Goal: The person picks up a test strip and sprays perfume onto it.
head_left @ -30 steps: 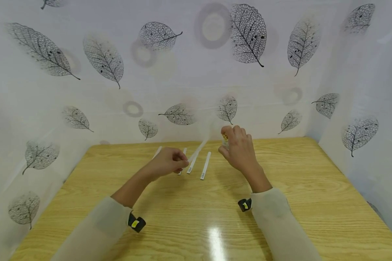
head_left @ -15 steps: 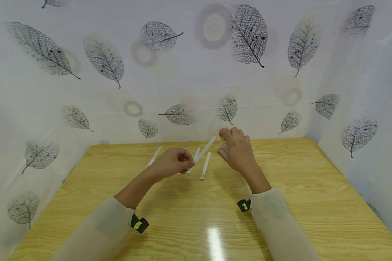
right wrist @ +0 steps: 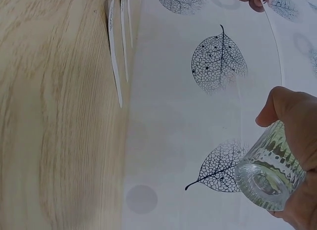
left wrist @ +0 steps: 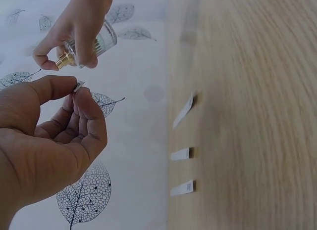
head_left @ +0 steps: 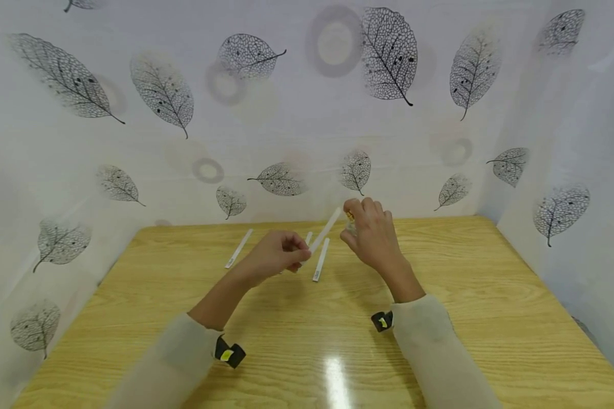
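Between thumb and index finger, my left hand (head_left: 276, 257) pinches a white paper test strip (head_left: 327, 227) by its near end. The strip slants up and away to the right, its far tip close to the bottle's sprayer. My right hand (head_left: 377, 238) grips a ribbed clear-glass perfume bottle (right wrist: 270, 165), fingers curled round it and index finger at the gold spray top (left wrist: 63, 60). The bottle is held tilted above the table, its sprayer towards the left hand. In the head view the right hand hides most of the bottle.
Several more white strips lie on the wooden table (head_left: 297, 341), one at the left (head_left: 239, 248) and one nearer the right hand (head_left: 321, 259); others are partly behind the left hand. A leaf-printed white curtain (head_left: 297, 125) stands behind the table and along its sides.
My left hand has moved a little to the right with its strip, uncovering the leftmost strip on the table. The right hand with the perfume bottle has stayed almost still.
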### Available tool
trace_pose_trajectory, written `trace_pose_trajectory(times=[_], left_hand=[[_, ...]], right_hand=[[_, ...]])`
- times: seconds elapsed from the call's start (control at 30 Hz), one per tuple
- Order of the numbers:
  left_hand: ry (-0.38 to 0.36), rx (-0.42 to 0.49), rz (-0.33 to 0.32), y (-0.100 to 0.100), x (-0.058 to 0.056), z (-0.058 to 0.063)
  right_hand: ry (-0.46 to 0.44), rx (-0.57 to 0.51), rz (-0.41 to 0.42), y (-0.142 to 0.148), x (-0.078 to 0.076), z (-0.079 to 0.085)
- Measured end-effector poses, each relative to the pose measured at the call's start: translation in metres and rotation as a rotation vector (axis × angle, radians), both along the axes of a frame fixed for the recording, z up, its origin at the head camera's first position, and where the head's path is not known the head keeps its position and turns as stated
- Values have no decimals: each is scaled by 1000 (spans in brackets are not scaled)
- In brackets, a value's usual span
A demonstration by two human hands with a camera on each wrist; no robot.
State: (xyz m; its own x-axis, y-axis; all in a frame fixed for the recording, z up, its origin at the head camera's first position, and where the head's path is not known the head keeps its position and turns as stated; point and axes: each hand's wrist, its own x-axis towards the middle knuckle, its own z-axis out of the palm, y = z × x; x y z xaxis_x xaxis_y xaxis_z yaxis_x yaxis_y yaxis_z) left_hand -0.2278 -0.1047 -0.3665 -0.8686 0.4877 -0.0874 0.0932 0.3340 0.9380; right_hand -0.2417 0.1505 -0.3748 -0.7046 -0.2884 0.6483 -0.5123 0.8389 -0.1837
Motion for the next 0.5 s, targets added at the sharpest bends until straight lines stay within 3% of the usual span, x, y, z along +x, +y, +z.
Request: trace_pose_trajectory(times=[0.5], left_hand=[[-25,42,-1,3,6,-2]], right_hand=[[4,-21,-6,0,2,2]])
